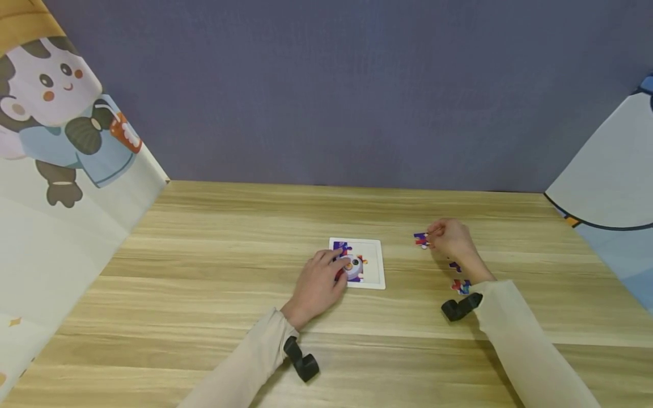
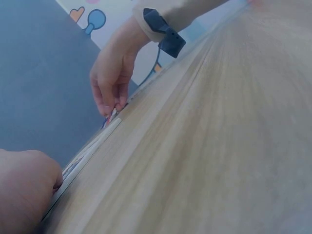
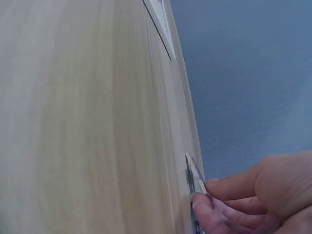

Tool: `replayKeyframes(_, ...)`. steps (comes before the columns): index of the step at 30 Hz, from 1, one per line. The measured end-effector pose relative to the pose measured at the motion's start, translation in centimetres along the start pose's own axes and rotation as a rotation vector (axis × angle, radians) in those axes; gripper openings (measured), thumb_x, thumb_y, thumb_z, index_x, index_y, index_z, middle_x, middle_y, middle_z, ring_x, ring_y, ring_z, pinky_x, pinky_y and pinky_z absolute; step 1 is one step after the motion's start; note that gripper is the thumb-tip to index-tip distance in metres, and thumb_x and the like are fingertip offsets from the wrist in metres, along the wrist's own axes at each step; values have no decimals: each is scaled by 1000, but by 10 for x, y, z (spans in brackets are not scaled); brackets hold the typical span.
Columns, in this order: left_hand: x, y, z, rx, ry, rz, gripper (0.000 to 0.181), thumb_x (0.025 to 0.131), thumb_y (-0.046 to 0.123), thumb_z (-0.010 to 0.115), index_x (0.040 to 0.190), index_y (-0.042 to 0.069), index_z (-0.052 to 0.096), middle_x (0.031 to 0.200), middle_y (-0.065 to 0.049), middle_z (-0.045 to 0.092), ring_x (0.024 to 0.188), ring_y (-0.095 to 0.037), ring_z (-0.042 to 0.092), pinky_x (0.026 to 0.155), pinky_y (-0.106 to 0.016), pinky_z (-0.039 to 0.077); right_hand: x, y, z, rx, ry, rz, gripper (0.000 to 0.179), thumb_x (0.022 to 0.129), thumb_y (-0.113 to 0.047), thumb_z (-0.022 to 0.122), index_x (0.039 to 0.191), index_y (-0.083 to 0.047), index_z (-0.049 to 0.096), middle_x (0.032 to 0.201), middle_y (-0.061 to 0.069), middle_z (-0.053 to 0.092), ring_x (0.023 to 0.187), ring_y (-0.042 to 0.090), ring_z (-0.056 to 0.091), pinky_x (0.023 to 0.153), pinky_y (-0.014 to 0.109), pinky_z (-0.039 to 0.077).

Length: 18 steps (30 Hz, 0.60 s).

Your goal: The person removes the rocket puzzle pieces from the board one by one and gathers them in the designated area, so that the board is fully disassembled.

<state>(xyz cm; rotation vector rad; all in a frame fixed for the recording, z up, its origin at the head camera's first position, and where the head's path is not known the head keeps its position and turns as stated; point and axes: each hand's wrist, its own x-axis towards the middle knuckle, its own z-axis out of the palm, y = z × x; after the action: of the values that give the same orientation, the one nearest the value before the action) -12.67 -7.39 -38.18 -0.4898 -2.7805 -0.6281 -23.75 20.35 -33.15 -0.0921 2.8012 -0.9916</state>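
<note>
A white square puzzle tray (image 1: 376,281) lies on the table with joined jigsaw pieces (image 1: 355,262) along its left part, showing a pale round figure on purple. My left hand (image 1: 317,283) rests its extended fingers over those pieces and the tray's left edge, hiding some of them. To the right of the tray, my right hand (image 1: 451,241) pinches a jigsaw piece (image 1: 420,239) between thumb and fingers. In the right wrist view that piece (image 3: 196,173) is tilted up, close to the tabletop.
More loose pieces lie near the right wrist: a purple one (image 1: 455,266) partly hidden by the hand, and a red and blue one (image 1: 461,286). The wooden table (image 1: 229,238) meets a dark blue wall panel (image 1: 347,102) at the back. Cartoon-printed panels (image 1: 61,130) stand at both sides.
</note>
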Motion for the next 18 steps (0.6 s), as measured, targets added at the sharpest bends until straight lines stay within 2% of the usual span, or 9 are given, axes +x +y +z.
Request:
replayKeyframes(5, 0, 1, 0, 2, 1, 2, 31, 93, 22, 54, 119, 12, 66, 131, -10, 59, 120, -27, 53, 104, -43, 42, -3, 1, -1, -80, 33, -16, 25, 83, -4, 59, 105, 8, 61, 94, 21, 66, 84, 29, 63, 70, 34, 51)
replayKeyframes(13, 0, 0, -2, 3, 4, 5, 31, 92, 21, 54, 119, 11, 66, 131, -11, 59, 120, -28, 53, 104, -43, 41, -8, -2, 1, -99, 49, -65, 21, 84, -7, 62, 100, 7, 64, 90, 21, 67, 79, 30, 63, 63, 31, 50)
replayKeyframes(18, 0, 0, -2, 6, 4, 8, 31, 92, 21, 55, 119, 11, 66, 131, -11, 60, 120, -28, 53, 105, -42, 41, -9, -1, 7, -94, 30, -81, 24, 82, -8, 66, 100, 8, 65, 91, 20, 67, 84, 30, 62, 70, 34, 50)
